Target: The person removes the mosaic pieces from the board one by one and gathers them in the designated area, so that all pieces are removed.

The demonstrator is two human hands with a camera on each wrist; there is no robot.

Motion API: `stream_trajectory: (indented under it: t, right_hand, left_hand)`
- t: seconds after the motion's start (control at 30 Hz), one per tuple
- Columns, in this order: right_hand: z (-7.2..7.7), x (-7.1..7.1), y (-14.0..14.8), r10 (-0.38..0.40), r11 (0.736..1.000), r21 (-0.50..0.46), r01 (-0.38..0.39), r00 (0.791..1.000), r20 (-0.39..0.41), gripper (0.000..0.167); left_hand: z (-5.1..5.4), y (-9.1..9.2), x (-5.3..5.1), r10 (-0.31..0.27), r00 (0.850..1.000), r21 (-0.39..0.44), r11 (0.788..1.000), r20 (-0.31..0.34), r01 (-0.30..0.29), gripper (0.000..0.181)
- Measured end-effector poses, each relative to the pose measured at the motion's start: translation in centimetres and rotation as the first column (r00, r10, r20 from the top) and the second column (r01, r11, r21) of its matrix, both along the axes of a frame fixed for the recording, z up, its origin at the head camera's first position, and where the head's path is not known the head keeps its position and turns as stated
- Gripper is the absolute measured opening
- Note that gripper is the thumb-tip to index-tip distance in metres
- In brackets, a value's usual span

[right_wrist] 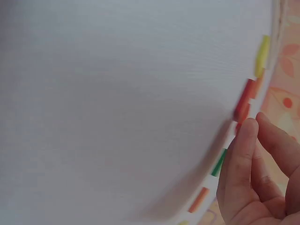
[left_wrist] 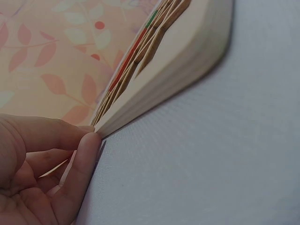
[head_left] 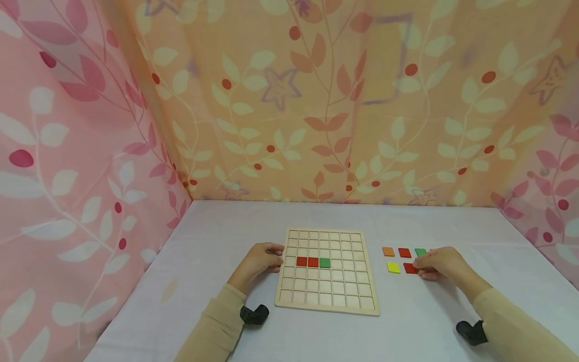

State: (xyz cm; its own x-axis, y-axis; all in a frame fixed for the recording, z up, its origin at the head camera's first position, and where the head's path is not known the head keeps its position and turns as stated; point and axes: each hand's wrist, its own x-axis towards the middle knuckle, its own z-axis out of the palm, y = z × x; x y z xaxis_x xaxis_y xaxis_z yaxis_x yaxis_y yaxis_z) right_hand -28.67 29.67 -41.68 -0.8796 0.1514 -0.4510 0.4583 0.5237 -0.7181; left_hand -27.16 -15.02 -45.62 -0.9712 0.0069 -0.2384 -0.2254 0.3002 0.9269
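Observation:
A wooden grid board lies flat, with two red tiles and a green tile side by side in one row. My left hand holds the board's left edge; thumb and a finger meet at that edge in the left wrist view. My right hand is at the loose tiles, its fingertips at the right side of a red tile. Thumb and finger are close together in the right wrist view, beside a bit of red; whether they grip a tile is hidden.
Left of my right hand lie orange, red and yellow tiles, and a green one is behind it. The right wrist view shows another green tile and an orange one. Patterned cloth hangs behind the white table.

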Motion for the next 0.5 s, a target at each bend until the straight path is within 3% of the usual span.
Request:
stream_trajectory:
  t: [0.23, 0.5]
  right_hand:
    - [1.7, 0.8, -2.7, 0.127, 0.988, -0.071, -0.138, 0.982, -0.142, 0.035]
    - [1.7, 1.2, -7.8, 0.164, 0.966, -0.177, -0.188, 0.976, -0.142, 0.036]
  left_hand:
    - [-0.1, -0.2, 0.0, 0.013, 1.0, -0.011, 1.0, -0.004, -0.013, 0.042]
    - [-0.3, -0.1, -0.2, 0.001, 1.0, 0.004, 1.0, -0.011, -0.001, 0.043]
